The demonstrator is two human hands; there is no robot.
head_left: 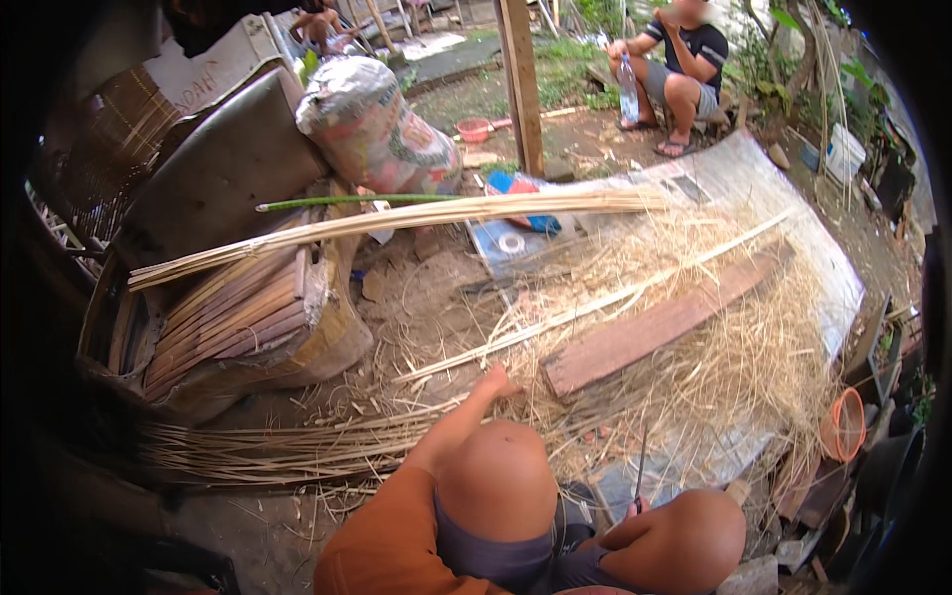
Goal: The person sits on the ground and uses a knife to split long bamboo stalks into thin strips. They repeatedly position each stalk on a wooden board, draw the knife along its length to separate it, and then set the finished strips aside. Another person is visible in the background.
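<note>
My left arm stretches forward past my knee, and my left hand [504, 382] is over the shavings near the red-brown plank [654, 332]. Its fingers look extended, with nothing visible in them. Just beyond it lie a few long pale split strips [595, 300], slanting across the shavings. Low between my knees, my right hand [636, 508] is closed round a knife [643, 456], its narrow dark blade pointing up. Part of that hand is hidden behind my right knee. Thin strips [288, 451] are spread on the ground to the left of my left forearm.
Curly shavings [734, 397] cover a pale sheet [833, 268]. A long strip bundle [416, 223] rests across an old upholstered seat [337, 347] holding brown slats [233, 322]. Beyond are a stuffed sack [372, 124], a wooden post [521, 89] and a seated person [684, 59]. An orange basket [843, 424] stands right.
</note>
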